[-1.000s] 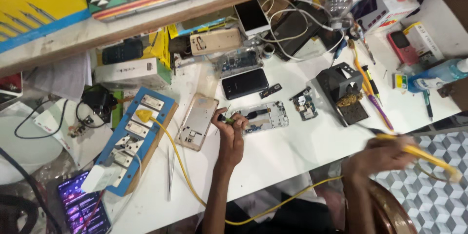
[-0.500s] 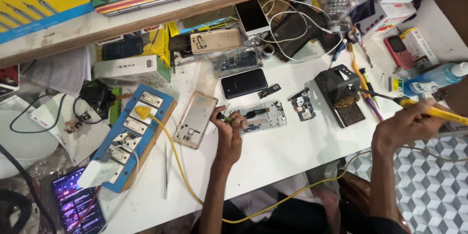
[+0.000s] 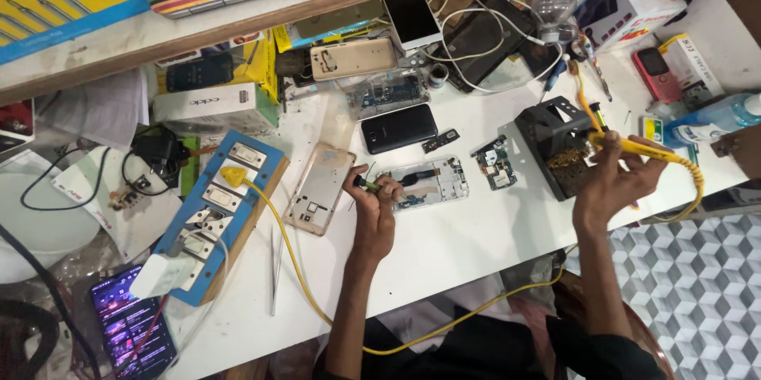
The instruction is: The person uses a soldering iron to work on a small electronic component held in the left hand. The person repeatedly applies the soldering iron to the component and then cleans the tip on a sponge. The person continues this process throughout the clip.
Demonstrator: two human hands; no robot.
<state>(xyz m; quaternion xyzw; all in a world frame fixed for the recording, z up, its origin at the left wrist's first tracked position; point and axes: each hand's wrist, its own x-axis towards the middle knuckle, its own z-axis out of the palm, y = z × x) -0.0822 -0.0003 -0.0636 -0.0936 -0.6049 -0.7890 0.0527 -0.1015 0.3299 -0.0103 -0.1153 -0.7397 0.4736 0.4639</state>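
My left hand (image 3: 374, 204) grips a small dark tool with a green tip (image 3: 366, 183) and rests against the left end of an opened phone frame (image 3: 426, 182) lying on the white table (image 3: 483, 237). My right hand (image 3: 612, 178) holds a yellow soldering iron (image 3: 644, 150) by its handle, its tip just above the black iron stand (image 3: 555, 142). The iron's yellow cord (image 3: 285, 245) runs along the table's front edge to a blue switchboard (image 3: 214, 213).
A gold phone back cover (image 3: 319, 188), a black phone (image 3: 399, 127), a small circuit board (image 3: 495, 166) and tweezers (image 3: 275, 269) lie around the frame. Boxes, cables, a red keypad phone (image 3: 657, 72) and a bottle (image 3: 717, 117) crowd the back and right. A lit phone (image 3: 131, 331) sits bottom left.
My right hand has risen from below the table's edge with the soldering iron and carried it left to the black stand. My left hand has stayed on the phone frame.
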